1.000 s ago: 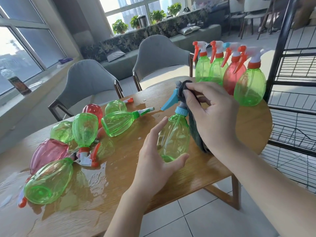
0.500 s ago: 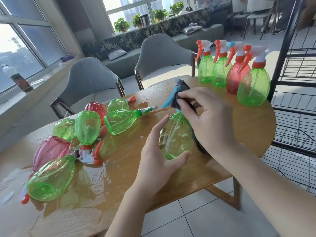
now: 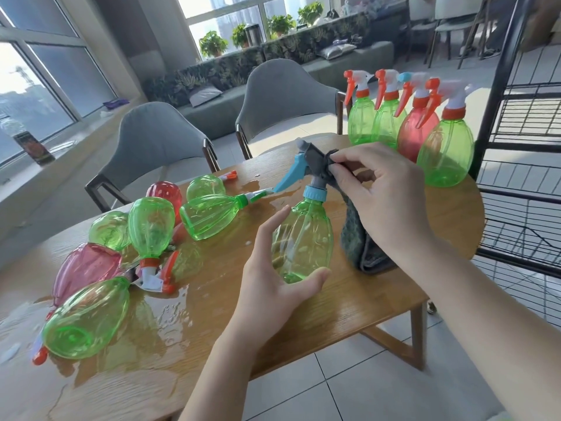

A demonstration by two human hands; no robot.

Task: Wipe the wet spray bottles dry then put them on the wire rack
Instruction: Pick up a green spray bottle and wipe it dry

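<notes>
Green spray bottle with blue trigger stands upright near the middle of the wooden table. Left hand cups its lower body, thumb under the base edge, fingers straight along the far side. Right hand, at the bottle's 2 o'clock, pinches a grey cloth against the back of the spray head; the rest of the cloth hangs down to the tabletop beside the bottle. At 9 o'clock, a heap of green and red bottles lies in pooled water. At 1 o'clock, four upright bottles stand in a row. Black wire rack stands at 3 o'clock, just beside the table.
</notes>
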